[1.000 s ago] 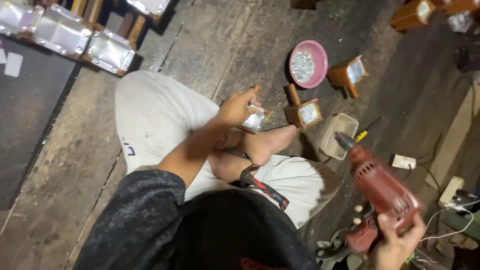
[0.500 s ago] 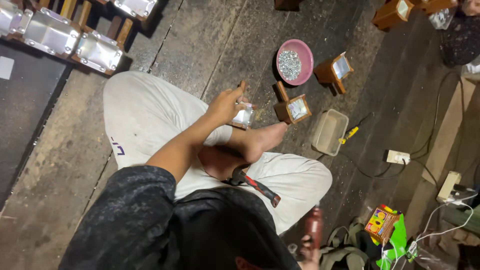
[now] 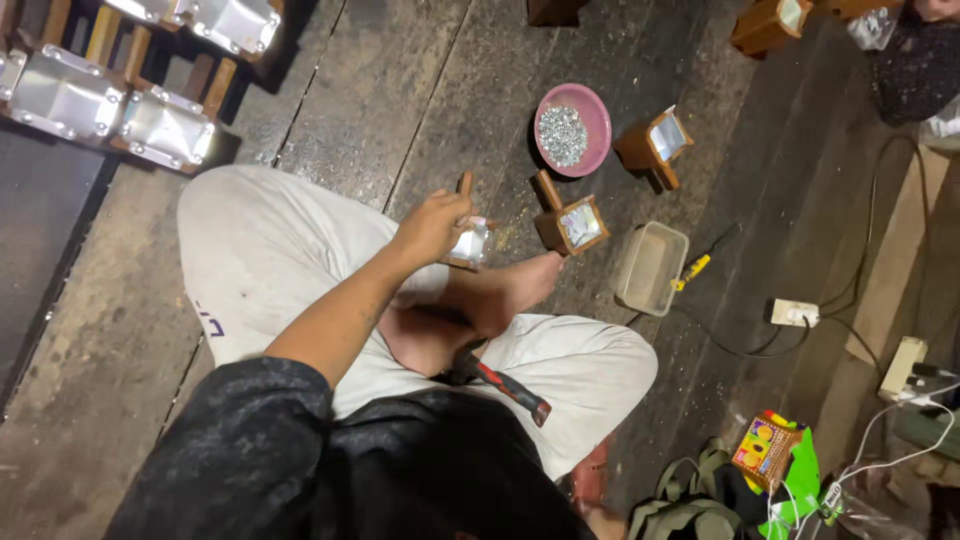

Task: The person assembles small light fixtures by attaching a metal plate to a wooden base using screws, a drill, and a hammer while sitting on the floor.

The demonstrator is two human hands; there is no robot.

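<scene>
The left hand (image 3: 432,225) is closed around a small wooden box (image 3: 468,240) with a shiny lining, holding it above the bare foot (image 3: 505,290) over the plank floor (image 3: 400,90). A matching box (image 3: 568,222) stands just beside it, near a pink bowl (image 3: 572,130) of metal bits. The right hand is out of sight

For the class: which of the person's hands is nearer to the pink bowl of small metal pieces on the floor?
The left. The left hand holds a small wooden box just below-left of the pink bowl. The right hand is barely in view at the bottom edge, far away.
</scene>
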